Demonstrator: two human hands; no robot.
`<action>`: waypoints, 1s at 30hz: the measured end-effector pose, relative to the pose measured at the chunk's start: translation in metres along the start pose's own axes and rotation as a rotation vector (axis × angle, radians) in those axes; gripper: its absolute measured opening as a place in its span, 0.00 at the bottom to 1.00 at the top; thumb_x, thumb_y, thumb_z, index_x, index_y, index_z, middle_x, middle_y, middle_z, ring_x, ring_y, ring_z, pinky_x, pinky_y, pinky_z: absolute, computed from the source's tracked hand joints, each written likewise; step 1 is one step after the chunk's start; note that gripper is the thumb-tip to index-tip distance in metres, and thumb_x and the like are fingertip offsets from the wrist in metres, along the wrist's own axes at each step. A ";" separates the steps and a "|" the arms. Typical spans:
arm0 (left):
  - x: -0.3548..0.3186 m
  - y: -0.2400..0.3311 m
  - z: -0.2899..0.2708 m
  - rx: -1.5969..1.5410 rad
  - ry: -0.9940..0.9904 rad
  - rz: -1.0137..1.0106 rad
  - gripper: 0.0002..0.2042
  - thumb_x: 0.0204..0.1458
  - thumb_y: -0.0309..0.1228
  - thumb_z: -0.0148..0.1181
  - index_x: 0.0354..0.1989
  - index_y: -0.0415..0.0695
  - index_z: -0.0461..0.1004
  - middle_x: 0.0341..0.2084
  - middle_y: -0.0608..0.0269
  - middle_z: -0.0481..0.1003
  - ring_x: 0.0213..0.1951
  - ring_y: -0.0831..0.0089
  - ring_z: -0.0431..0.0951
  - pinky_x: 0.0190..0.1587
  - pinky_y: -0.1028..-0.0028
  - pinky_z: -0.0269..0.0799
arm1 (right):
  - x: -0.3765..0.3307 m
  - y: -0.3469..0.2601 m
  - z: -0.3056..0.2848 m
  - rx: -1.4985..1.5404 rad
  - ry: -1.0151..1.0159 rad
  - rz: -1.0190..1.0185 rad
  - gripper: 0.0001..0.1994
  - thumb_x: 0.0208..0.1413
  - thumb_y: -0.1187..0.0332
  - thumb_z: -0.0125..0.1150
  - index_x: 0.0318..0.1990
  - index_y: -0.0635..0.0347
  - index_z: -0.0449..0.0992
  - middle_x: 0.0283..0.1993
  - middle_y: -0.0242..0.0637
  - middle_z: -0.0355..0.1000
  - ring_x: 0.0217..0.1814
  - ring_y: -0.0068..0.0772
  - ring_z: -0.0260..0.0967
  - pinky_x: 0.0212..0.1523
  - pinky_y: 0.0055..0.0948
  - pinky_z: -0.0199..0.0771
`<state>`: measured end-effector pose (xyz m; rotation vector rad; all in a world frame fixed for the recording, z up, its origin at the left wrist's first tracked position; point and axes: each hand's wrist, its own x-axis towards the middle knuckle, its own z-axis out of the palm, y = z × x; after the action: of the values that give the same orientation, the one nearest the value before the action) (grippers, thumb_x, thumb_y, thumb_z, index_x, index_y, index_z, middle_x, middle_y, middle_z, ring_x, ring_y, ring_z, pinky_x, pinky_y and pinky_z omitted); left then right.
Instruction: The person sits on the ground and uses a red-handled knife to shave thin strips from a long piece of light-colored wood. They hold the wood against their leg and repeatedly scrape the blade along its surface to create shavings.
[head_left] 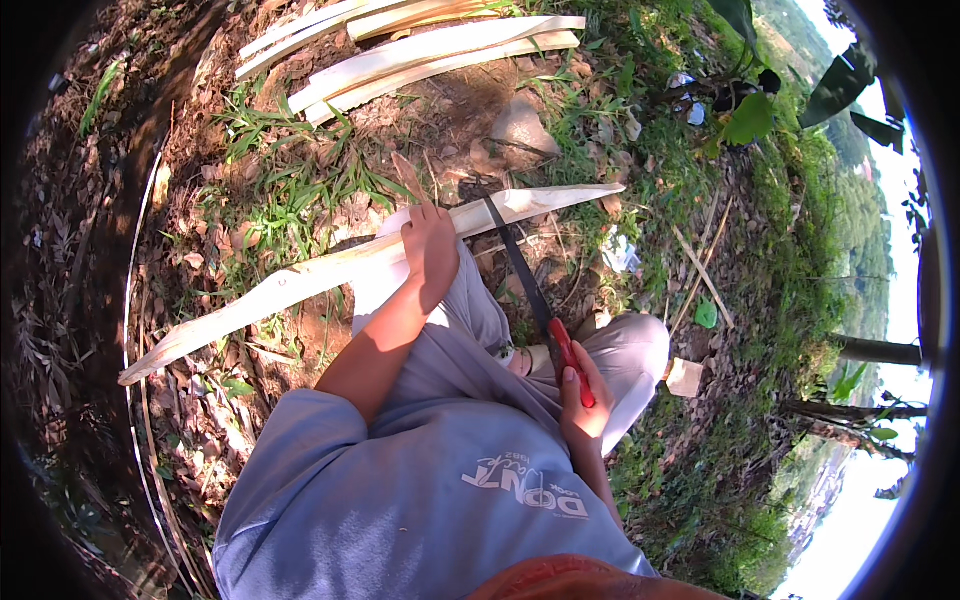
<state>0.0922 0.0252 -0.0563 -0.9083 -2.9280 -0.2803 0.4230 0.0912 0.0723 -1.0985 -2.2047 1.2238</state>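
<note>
A long, pale length of wood [300, 278], tapered at both ends, lies slantwise across my raised left knee. My left hand [430, 250] is closed over its upper middle, pressing it against the knee. In my right hand [584, 395] is the red handle of a long knife [525, 270] with a narrow dark blade. The blade points up and away from me, and its tip end meets the wood to the right of my left hand. A notch-like pale cut shows on the wood beside the blade.
Several similar pale lengths of wood [440, 55] lie on the ground at the far side. A stone [522, 128] sits between them and me. Thin crossed sticks [704, 265] and a small wood block [684, 378] are to the right. Grass and a slope border the right.
</note>
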 end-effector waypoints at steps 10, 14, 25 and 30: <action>0.022 -0.011 -0.087 -0.192 -0.458 -0.094 0.35 0.51 0.48 0.78 0.63 0.39 0.76 0.64 0.45 0.73 0.70 0.48 0.69 0.66 0.43 0.70 | 0.006 -0.012 -0.009 0.147 -0.011 0.083 0.21 0.70 0.65 0.66 0.66 0.62 0.79 0.55 0.48 0.85 0.56 0.34 0.83 0.59 0.31 0.78; 0.030 -0.054 -0.127 -0.022 -0.563 -0.059 0.48 0.52 0.68 0.68 0.70 0.37 0.71 0.65 0.44 0.76 0.67 0.46 0.76 0.68 0.48 0.72 | 0.007 -0.016 -0.004 0.111 0.000 -0.014 0.20 0.69 0.65 0.68 0.65 0.61 0.80 0.50 0.51 0.86 0.50 0.33 0.85 0.53 0.32 0.81; -0.010 -0.088 -0.095 0.053 -0.593 -0.123 0.54 0.52 0.80 0.54 0.56 0.28 0.78 0.43 0.37 0.86 0.50 0.45 0.88 0.55 0.54 0.82 | 0.005 -0.023 0.001 0.171 0.033 -0.029 0.21 0.68 0.67 0.69 0.66 0.61 0.79 0.48 0.49 0.86 0.44 0.32 0.84 0.48 0.31 0.80; -0.017 -0.088 -0.097 -0.057 -0.496 -0.156 0.53 0.51 0.78 0.58 0.53 0.26 0.78 0.44 0.34 0.85 0.49 0.40 0.87 0.54 0.53 0.82 | 0.003 -0.036 -0.001 0.164 0.024 -0.023 0.21 0.69 0.67 0.68 0.66 0.61 0.79 0.47 0.46 0.86 0.43 0.28 0.82 0.48 0.29 0.79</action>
<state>0.0567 -0.0739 0.0232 -0.8618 -3.4716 -0.1653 0.4053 0.0830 0.1025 -1.0145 -2.0528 1.3478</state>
